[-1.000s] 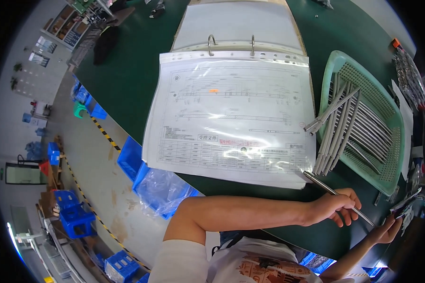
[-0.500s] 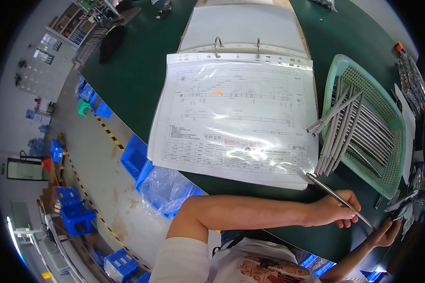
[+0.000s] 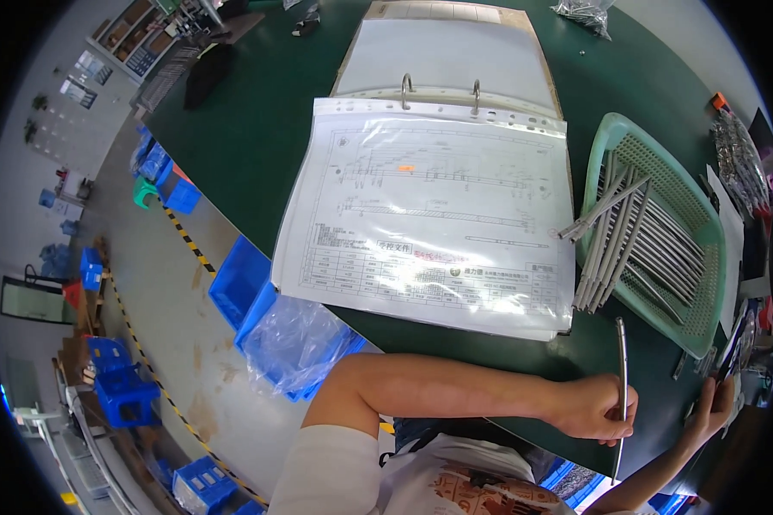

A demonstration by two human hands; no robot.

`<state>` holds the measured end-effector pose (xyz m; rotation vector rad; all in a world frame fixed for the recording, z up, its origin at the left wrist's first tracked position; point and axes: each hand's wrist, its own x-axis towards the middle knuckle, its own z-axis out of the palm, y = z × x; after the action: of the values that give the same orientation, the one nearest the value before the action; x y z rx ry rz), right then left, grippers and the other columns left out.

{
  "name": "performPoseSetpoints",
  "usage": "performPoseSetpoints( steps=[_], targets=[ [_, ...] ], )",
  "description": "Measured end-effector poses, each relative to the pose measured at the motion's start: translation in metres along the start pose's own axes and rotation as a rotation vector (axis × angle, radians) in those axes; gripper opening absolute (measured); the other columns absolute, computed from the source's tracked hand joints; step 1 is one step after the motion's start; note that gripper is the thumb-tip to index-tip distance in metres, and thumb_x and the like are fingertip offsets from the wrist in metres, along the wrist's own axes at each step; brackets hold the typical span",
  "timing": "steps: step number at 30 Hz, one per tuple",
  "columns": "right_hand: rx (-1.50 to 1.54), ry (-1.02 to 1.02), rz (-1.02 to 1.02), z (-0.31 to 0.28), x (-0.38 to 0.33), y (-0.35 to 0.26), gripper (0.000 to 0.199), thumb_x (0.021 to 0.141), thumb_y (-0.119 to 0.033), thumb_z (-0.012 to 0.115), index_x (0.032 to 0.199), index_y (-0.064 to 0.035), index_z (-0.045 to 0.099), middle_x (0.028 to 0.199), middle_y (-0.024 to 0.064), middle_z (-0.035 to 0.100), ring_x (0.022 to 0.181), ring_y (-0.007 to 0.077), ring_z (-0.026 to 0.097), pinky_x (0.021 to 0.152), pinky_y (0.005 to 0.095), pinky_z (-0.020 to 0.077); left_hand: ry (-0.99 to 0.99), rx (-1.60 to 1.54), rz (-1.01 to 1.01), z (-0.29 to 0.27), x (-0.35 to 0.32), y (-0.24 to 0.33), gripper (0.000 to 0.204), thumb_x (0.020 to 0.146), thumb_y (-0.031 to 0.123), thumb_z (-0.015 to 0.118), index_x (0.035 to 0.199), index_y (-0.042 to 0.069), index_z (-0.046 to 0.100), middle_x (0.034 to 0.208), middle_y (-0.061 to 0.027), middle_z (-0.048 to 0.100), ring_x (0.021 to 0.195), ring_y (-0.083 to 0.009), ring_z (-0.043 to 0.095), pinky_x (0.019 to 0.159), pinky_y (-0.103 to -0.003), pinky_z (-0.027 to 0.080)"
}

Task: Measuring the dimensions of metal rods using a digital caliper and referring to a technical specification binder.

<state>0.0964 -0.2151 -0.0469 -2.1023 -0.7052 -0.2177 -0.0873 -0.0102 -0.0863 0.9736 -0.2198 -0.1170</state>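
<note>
My left hand [image 3: 591, 410] is closed around a thin, shiny metal rod [image 3: 622, 352]. The rod stands nearly upright in the picture, its ends sticking out above and below the fist. At the right edge my right hand [image 3: 706, 414] has its fingers raised and bent at a dark and silver tool [image 3: 733, 348], whose kind is too unclear to name. Beyond the hands, a green perforated plastic basket [image 3: 720, 283] holds many similar metal rods [image 3: 661, 253]. A bundle of rods [image 3: 608, 249] lies across its left rim.
An open ring binder with a technical drawing [image 3: 429, 215] in a clear sleeve lies on the dark green table [image 3: 240, 154]. Bagged parts [image 3: 739, 159] are at the far right. Blue bins [image 3: 240, 283], one with clear plastic film, stand beyond the table's left edge.
The rod has swung from a slant to nearly upright and its lower end has left my right hand. The dark and silver tool has turned more upright beside my right hand.
</note>
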Motion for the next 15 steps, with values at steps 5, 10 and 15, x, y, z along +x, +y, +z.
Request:
performPoseSetpoints(
  steps=[5, 10, 15],
  targets=[
    [0.171, -0.384, 0.076, 0.032, -0.004, -0.092, 0.040, 0.058, -0.024, 0.070, 0.085, 0.0007, 0.053, 0.075, 0.0020, 0.053, 0.059, 0.0044, 0.040, 0.053, 0.0181, 0.0322, -0.078, 0.164, 0.029, 0.000, 0.004, -0.010, 0.013, 0.075, 0.010, 0.055, 0.068, -0.001, 0.050, 0.059, -0.0053, 0.056, 0.053, -0.0105, 0.052, 0.048, -0.023, 0.041],
    [0.201, -0.709, 0.086, 0.081, -0.003, -0.139, 0.033, 0.060, -0.015, 0.068, 0.083, 0.0013, 0.050, 0.075, 0.0025, 0.050, 0.063, 0.0053, 0.043, 0.055, 0.0187, 0.0339, -0.074, 0.244, 0.044, -0.002, -0.001, -0.014, 0.017, 0.075, 0.010, 0.053, 0.063, -0.002, 0.051, 0.055, -0.0080, 0.057, 0.048, -0.0141, 0.055, 0.046, -0.026, 0.044],
    [0.188, -0.778, 0.078, 0.101, 0.002, -0.162, 0.015, 0.060, 0.002, 0.064, 0.067, 0.0018, 0.051, 0.063, -0.0010, 0.047, 0.057, 0.0027, 0.041, 0.048, 0.0170, 0.0309, -0.105, 0.331, 0.023, -0.001, 0.000, -0.012, 0.016, 0.073, 0.010, 0.052, 0.062, -0.001, 0.051, 0.054, -0.0075, 0.057, 0.048, -0.0153, 0.055, 0.048, -0.027, 0.044]
  ],
)
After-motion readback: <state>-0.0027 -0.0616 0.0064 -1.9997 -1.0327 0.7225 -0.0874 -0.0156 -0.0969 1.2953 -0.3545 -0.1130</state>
